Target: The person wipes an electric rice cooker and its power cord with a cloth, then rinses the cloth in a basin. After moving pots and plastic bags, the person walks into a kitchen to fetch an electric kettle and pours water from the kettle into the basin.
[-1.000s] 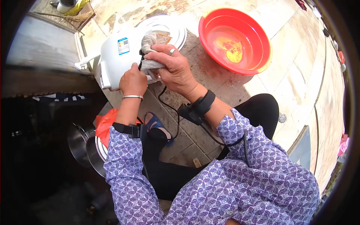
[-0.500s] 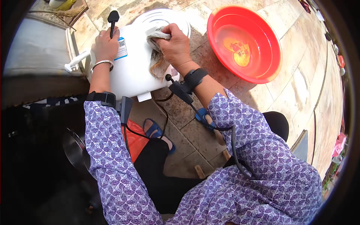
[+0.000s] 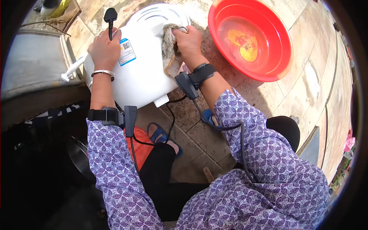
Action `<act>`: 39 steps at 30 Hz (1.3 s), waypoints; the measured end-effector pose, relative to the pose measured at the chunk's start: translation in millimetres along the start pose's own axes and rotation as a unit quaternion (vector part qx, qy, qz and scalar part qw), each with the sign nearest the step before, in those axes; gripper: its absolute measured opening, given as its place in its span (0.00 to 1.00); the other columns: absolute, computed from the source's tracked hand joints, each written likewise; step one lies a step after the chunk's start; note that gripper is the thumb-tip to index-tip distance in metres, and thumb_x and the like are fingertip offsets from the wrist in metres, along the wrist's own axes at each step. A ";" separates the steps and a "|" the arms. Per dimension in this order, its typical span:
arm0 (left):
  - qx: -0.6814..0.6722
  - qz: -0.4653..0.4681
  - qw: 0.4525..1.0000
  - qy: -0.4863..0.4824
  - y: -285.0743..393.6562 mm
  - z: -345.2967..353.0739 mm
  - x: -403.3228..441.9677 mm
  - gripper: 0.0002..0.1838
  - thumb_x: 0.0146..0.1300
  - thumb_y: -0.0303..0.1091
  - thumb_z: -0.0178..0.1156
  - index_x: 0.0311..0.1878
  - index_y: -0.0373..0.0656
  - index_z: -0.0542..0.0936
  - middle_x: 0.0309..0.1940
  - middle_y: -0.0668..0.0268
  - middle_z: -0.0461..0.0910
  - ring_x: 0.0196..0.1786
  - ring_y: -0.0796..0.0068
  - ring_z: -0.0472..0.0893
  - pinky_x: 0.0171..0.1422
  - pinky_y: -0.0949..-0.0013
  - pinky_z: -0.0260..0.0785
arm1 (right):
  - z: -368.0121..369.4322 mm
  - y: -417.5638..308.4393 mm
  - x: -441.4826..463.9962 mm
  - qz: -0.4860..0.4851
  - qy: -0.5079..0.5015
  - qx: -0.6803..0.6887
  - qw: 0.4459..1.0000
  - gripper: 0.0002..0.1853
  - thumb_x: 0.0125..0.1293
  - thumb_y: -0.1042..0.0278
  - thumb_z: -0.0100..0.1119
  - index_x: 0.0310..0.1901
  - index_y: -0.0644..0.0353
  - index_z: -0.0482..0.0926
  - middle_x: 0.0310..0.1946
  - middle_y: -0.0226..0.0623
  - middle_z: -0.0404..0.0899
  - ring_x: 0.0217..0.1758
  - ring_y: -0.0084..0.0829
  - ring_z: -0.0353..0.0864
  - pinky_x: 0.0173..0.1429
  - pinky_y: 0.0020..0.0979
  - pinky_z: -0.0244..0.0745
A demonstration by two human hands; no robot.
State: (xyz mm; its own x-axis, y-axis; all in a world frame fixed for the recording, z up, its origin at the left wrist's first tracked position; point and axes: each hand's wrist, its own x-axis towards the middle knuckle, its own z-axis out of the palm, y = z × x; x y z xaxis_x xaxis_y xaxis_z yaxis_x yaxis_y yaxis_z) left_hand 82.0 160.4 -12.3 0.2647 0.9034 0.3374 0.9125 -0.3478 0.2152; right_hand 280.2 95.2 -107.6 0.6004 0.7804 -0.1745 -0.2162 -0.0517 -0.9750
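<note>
A white, rounded electric appliance point(image 3: 136, 82) with a blue-edged QR label lies in front of me; I cannot tell its exact kind. My left hand point(image 3: 104, 51) rests on its left side, fingers closed around a black plug point(image 3: 110, 15) that sticks up beyond them. Pinched in my right hand point(image 3: 189, 40) is a grey, stained rag point(image 3: 168, 48), which hangs against the appliance's right side. A white handle point(image 3: 73, 69) juts out on the left. Behind the body sits a round white ridged part point(image 3: 157, 13).
A red basin point(image 3: 264, 71) with water and a yellow pattern inside stands on the tiled floor to the right. On the left is a metal-sided structure point(image 3: 34, 57). A dark cable point(image 3: 171, 119) trails below the appliance, near my blue sandals point(image 3: 158, 133).
My right hand has moved slightly right with the rag, which now hangs longer down the appliance's side. The left hand keeps its hold on the plug. The view has shifted a little.
</note>
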 end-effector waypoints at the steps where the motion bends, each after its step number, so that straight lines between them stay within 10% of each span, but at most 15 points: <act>1: -0.043 -0.057 0.997 -0.037 3.4 -3.1 -1.2 0.14 0.58 0.46 0.53 0.39 0.48 0.80 0.34 0.62 0.81 0.41 0.60 0.77 0.49 0.58 0.63 | -10.1 26.7 19.2 0.082 -0.013 0.120 0.989 0.14 0.47 0.70 0.61 0.35 0.70 0.77 0.26 0.41 0.80 0.28 0.32 0.77 0.36 0.33 0.71; 6: 0.011 -0.028 1.000 -0.002 16.1 -8.2 -5.3 0.15 0.57 0.46 0.54 0.39 0.47 0.80 0.33 0.61 0.81 0.40 0.60 0.78 0.49 0.59 0.62 | -9.4 -14.1 5.5 0.097 0.059 0.106 0.988 0.13 0.47 0.74 0.61 0.36 0.69 0.77 0.31 0.39 0.79 0.32 0.26 0.76 0.38 0.29 0.71; 8: 0.019 -0.068 0.997 -0.044 15.1 -11.3 -10.2 0.19 0.60 0.51 0.51 0.43 0.47 0.79 0.38 0.63 0.81 0.48 0.63 0.76 0.57 0.60 0.57 | -6.1 -35.2 -9.8 -0.015 0.007 0.193 0.981 0.10 0.49 0.74 0.61 0.35 0.65 0.77 0.30 0.39 0.79 0.34 0.28 0.76 0.42 0.29 0.70; 12: -0.008 -0.060 0.996 -0.057 15.7 -13.4 -13.6 0.19 0.60 0.50 0.51 0.42 0.45 0.79 0.37 0.62 0.80 0.46 0.62 0.76 0.56 0.60 0.57 | 11.8 -32.3 -14.6 -0.262 -0.035 -0.047 0.963 0.08 0.51 0.74 0.61 0.34 0.61 0.76 0.29 0.37 0.79 0.31 0.30 0.77 0.39 0.28 0.71; 14: 0.006 -0.055 0.998 -0.011 6.8 -13.3 -21.6 0.18 0.60 0.49 0.51 0.41 0.45 0.79 0.36 0.61 0.80 0.44 0.61 0.76 0.55 0.62 0.58 | 9.5 -32.5 -3.0 -0.137 -0.075 0.037 0.987 0.07 0.53 0.73 0.59 0.34 0.61 0.76 0.29 0.40 0.78 0.32 0.37 0.77 0.39 0.31 0.71; 16: 0.005 -0.061 0.998 -0.002 7.4 -16.7 -27.3 0.18 0.60 0.49 0.52 0.40 0.44 0.79 0.34 0.61 0.80 0.43 0.60 0.76 0.54 0.63 0.60 | -1.9 -14.4 29.2 0.045 -0.077 0.061 0.994 0.09 0.61 0.70 0.53 0.40 0.63 0.78 0.30 0.28 0.79 0.32 0.18 0.74 0.38 0.20 0.69; 20: 0.002 -0.087 0.996 0.003 -1.2 -25.4 -38.4 0.18 0.60 0.49 0.51 0.38 0.44 0.79 0.33 0.61 0.80 0.43 0.60 0.76 0.53 0.61 0.60 | 2.3 -15.2 7.2 -0.080 -0.026 -0.187 0.979 0.11 0.62 0.68 0.49 0.43 0.63 0.78 0.29 0.33 0.80 0.30 0.20 0.75 0.37 0.24 0.71; 22: -0.001 -0.073 0.997 0.027 1.0 -27.3 -44.7 0.18 0.60 0.49 0.51 0.38 0.45 0.79 0.34 0.61 0.80 0.43 0.59 0.76 0.53 0.60 0.60 | 15.1 -36.4 -28.0 -0.115 -0.074 -0.047 0.990 0.13 0.59 0.64 0.52 0.43 0.62 0.77 0.45 0.53 0.76 0.50 0.46 0.74 0.51 0.38 0.68; 25: 0.026 -0.108 0.994 0.024 2.7 -28.4 -45.9 0.18 0.60 0.49 0.50 0.39 0.45 0.79 0.35 0.61 0.80 0.45 0.59 0.75 0.55 0.60 0.59 | 29.9 -26.0 -70.6 -0.327 -0.068 -0.229 0.914 0.29 0.59 0.60 0.55 0.60 0.63 0.64 0.61 0.65 0.57 0.67 0.63 0.49 0.67 0.50 0.49; 39: 0.026 -0.171 0.985 0.027 -0.6 -31.6 -54.8 0.18 0.60 0.49 0.49 0.43 0.47 0.80 0.40 0.62 0.80 0.51 0.65 0.72 0.59 0.60 0.50 | 12.4 -17.2 -61.3 -0.220 -0.118 -0.194 0.949 0.20 0.54 0.65 0.58 0.51 0.53 0.76 0.48 0.42 0.77 0.54 0.44 0.69 0.57 0.36 0.64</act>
State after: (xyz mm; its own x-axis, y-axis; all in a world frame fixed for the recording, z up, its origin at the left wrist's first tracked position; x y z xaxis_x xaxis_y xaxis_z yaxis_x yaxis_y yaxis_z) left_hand 57.1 103.2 -1.9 -0.0765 0.9505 0.3012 0.9608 -0.0105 0.2771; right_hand 237.7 55.9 -78.4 0.3685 0.8946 0.2528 0.3426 0.1221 -0.9315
